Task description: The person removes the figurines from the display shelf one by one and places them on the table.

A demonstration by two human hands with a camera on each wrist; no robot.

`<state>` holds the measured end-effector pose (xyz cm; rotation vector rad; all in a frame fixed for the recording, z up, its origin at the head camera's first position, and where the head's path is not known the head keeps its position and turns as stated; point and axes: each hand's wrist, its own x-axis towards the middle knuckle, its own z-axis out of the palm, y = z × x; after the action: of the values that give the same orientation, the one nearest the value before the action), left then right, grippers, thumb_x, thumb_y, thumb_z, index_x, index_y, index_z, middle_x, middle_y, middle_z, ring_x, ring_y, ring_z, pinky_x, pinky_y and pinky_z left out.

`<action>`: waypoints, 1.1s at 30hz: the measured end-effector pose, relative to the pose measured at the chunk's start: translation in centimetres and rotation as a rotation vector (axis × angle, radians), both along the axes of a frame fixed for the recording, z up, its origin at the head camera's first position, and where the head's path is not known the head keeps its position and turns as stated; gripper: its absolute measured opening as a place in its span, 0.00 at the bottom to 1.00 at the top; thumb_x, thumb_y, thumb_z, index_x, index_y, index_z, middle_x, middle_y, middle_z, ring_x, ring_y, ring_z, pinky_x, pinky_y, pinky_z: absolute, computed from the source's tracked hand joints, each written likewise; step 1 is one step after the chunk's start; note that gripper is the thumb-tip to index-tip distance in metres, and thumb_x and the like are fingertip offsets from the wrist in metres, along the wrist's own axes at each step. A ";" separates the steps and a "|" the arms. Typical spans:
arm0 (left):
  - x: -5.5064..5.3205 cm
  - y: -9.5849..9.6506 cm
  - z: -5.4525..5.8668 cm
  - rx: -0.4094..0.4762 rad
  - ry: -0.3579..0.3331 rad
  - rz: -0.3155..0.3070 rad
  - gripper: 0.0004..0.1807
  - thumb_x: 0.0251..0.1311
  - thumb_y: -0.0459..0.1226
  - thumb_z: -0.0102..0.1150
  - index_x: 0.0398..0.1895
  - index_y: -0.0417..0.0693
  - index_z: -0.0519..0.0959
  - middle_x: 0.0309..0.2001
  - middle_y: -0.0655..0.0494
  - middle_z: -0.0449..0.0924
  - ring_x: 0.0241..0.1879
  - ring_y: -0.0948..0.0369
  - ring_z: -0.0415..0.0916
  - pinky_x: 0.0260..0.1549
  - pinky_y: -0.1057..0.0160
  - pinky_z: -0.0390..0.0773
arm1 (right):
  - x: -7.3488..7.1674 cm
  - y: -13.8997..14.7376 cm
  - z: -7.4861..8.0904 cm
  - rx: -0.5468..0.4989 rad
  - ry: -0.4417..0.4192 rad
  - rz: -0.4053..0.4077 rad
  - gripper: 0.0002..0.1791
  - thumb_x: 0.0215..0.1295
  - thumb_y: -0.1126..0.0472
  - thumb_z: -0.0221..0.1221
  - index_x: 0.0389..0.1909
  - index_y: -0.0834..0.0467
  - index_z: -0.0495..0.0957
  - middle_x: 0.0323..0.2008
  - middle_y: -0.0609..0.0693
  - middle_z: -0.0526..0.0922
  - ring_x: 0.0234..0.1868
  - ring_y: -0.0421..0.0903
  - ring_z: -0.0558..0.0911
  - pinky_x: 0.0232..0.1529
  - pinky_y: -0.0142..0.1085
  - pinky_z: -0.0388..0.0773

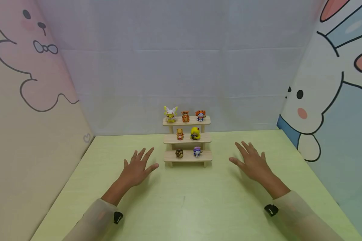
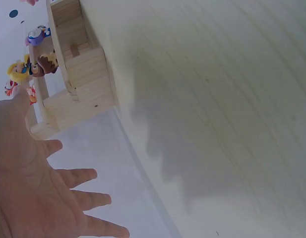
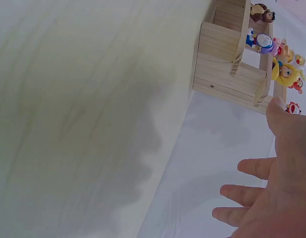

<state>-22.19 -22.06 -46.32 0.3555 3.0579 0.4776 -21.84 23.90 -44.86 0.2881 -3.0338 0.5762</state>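
Wooden shelf (image 1: 187, 156) holds 7 figurines; both hands spread beside it.

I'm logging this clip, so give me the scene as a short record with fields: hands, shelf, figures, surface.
left hand: open, fingers spread, holds nothing, left of the shelf
right hand: open, fingers spread, holds nothing, right of the shelf
shelf: wooden, three steps, between the hands, at the back of the table
figures: three on the top step, two on the middle, two on the bottom
table: pale green
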 end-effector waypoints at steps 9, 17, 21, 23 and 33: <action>-0.7 1.1 0.6 0.113 -0.002 -0.064 0.42 0.75 0.65 0.44 0.84 0.61 0.48 0.81 0.40 0.50 0.78 0.32 0.45 0.64 0.16 0.47 | 0.0 -0.4 0.7 -0.022 0.000 0.009 0.47 0.76 0.32 0.51 0.81 0.60 0.54 0.79 0.67 0.53 0.79 0.70 0.49 0.67 0.80 0.44; -1.6 2.1 1.2 0.199 0.001 -0.134 0.42 0.76 0.61 0.46 0.84 0.57 0.47 0.80 0.37 0.52 0.76 0.33 0.52 0.65 0.21 0.56 | -0.3 -1.2 1.1 -0.066 -0.008 0.041 0.46 0.77 0.33 0.50 0.81 0.61 0.52 0.79 0.69 0.52 0.79 0.71 0.49 0.68 0.80 0.45; -2.2 2.5 1.4 0.256 -0.020 -0.163 0.43 0.76 0.61 0.47 0.85 0.58 0.45 0.80 0.39 0.52 0.77 0.34 0.52 0.68 0.26 0.58 | -0.4 -1.7 1.3 -0.083 -0.009 0.062 0.46 0.77 0.34 0.50 0.81 0.61 0.51 0.79 0.69 0.52 0.78 0.72 0.50 0.69 0.78 0.47; -2.5 2.7 1.5 0.277 -0.028 -0.172 0.43 0.76 0.61 0.47 0.85 0.57 0.44 0.80 0.39 0.52 0.77 0.35 0.52 0.68 0.27 0.59 | -0.5 -2.0 1.4 -0.087 -0.006 0.077 0.46 0.78 0.35 0.50 0.81 0.61 0.51 0.79 0.70 0.51 0.78 0.73 0.50 0.69 0.77 0.50; -4.3 3.8 1.5 0.434 -0.083 -0.168 0.42 0.78 0.55 0.50 0.84 0.54 0.44 0.72 0.32 0.63 0.69 0.35 0.66 0.62 0.32 0.71 | -1.0 -2.9 1.8 -0.116 -0.025 0.111 0.46 0.78 0.34 0.49 0.82 0.59 0.48 0.80 0.68 0.48 0.79 0.72 0.50 0.71 0.72 0.55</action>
<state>-26.47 -18.28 -44.81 0.5788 2.7901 1.1130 -22.85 21.02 -43.08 0.4495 -3.0079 0.7653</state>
